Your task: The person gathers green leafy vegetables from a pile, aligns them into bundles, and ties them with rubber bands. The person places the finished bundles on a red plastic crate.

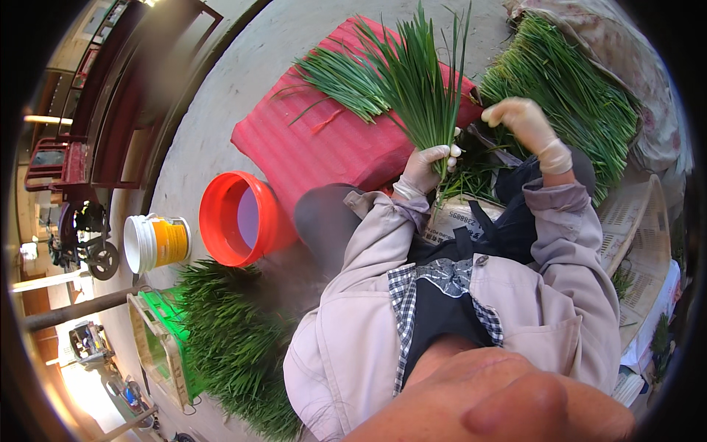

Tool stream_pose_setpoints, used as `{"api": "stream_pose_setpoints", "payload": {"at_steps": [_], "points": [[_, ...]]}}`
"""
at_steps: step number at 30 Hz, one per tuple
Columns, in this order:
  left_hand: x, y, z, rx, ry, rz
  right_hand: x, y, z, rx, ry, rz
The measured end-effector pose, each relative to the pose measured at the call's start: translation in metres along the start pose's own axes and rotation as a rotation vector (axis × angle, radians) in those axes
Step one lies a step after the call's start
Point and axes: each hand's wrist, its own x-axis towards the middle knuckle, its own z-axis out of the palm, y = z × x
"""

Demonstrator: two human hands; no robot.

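My left hand (pixel 422 166), in a thin whitish glove, grips a fanned bunch of garlic chives (pixel 422 83) near its lower ends. The leaves point up and away from me, over a red woven sack (pixel 326 149). On that sack lies a smaller bundle of chives (pixel 348 83), beside a red tie (pixel 327 121). My right hand (pixel 525 127), gloved too and slightly blurred, hovers by the large heap of chives (pixel 563 94) with fingers bent; whether anything is between its fingertips is unclear. Loose leaves (pixel 469 177) lie between my knees, near a printed sack (pixel 453 215).
An orange-red bucket (pixel 262 221) with liquid stands at my left, near a white-and-yellow pail (pixel 157 243). Behind are more greens (pixel 237 337) and a green crate (pixel 168 348). A patterned cloth (pixel 618 61) edges the heap. At my right is a pale plastic basket (pixel 635 221).
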Motion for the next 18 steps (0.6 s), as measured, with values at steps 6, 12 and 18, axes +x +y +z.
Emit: {"api": "stream_pose_setpoints", "payload": {"at_steps": [6,12,18], "points": [[0.005,-0.008,-0.001,0.096,0.166,0.091,-0.002,0.046,0.092,0.219,0.004,0.078],[0.011,-0.017,-0.010,0.854,0.483,0.027,0.024,0.040,0.145,0.373,0.186,0.103],[0.022,-0.022,-0.022,1.141,0.681,-0.081,0.048,0.043,0.175,0.553,0.353,0.173]]}}
